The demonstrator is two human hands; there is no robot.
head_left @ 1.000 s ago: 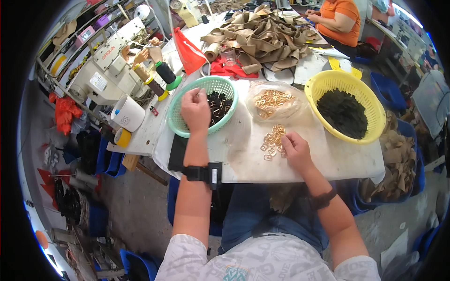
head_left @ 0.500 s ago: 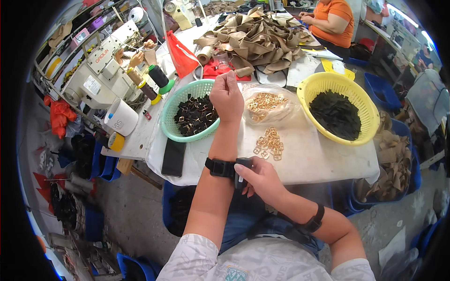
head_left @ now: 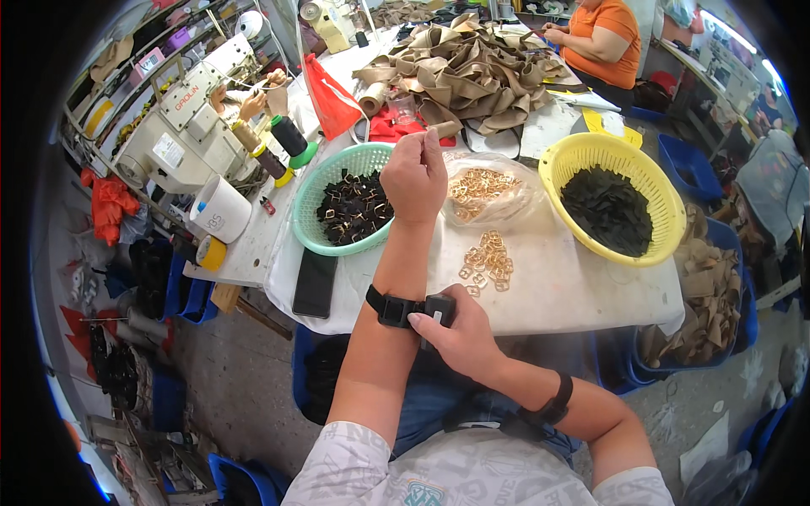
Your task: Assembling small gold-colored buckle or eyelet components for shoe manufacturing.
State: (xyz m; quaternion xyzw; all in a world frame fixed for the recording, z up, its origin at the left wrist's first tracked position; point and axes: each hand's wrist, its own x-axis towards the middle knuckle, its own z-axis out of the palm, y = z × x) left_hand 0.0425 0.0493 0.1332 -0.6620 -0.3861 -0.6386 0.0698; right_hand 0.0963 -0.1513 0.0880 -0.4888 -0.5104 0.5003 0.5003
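My left hand (head_left: 413, 181) is raised over the table between a green basket (head_left: 301, 221) and a clear plastic bag (head_left: 527, 201) of gold metal buckles (head_left: 483, 187). Its fingers are curled into a loose fist, and no object shows in them. Round my left forearm goes a black wrist strap (head_left: 392, 309) with a small black box-shaped device (head_left: 440, 309) at its side. My right hand (head_left: 469, 339) is closed on that device, thumb on its near face; the other fingers are partly hidden. Below the bag lie loose gold buckles (head_left: 489, 263). The basket holds black pieces with buckles.
A yellow basket (head_left: 671, 198) of black strips stands right, a phone (head_left: 315, 283) lies front left. Brown pieces (head_left: 472, 72) are heaped at the back. Sewing machine (head_left: 169, 148), thread cones (head_left: 291, 139) and white cup (head_left: 222, 208) line the left. A person in orange (head_left: 603, 38) sits far right.
My right hand has shifted its grip on the device, which now sits turned differently beside the strap. My left hand has moved slightly to the right, still curled.
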